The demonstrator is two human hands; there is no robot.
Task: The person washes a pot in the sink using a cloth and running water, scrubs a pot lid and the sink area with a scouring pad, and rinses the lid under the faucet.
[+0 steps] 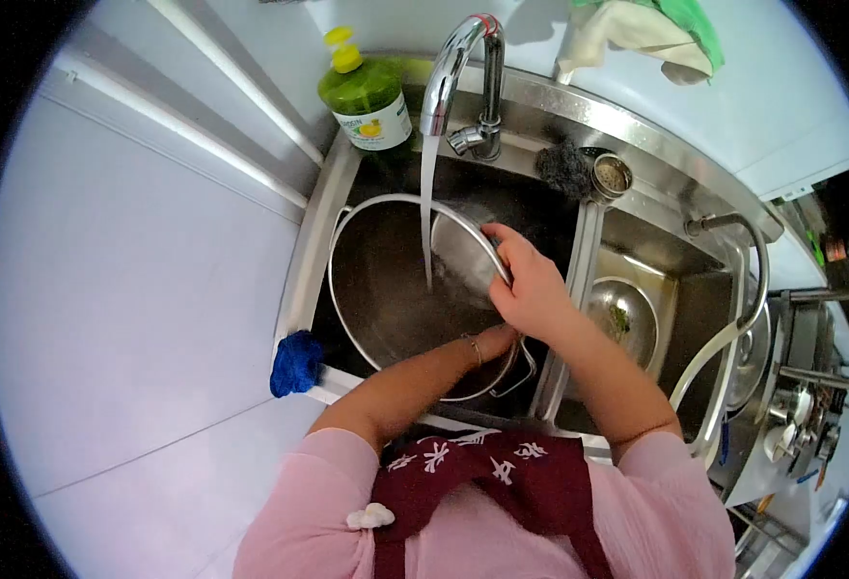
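A large metal pot point(376, 275) stands tilted in the left sink basin, its mouth facing up. Water point(426, 212) runs from the chrome faucet point(444, 82) into it. My right hand point(529, 280) grips the pot's right rim, with the fingers wrapped over the edge. Inside the pot, by its lower right wall, is my left hand point(497, 343); its fingers are mostly hidden, and I cannot make out whether they hold anything. A wire handle of the pot sticks out just below that hand.
A green soap bottle point(367, 101) with a yellow pump stands behind the pot. A blue cloth point(297, 364) lies on the sink's left front corner. A dark scrubber point(564, 169) and small metal cup point(611, 177) sit behind the divider. The right basin holds a metal bowl point(637, 314).
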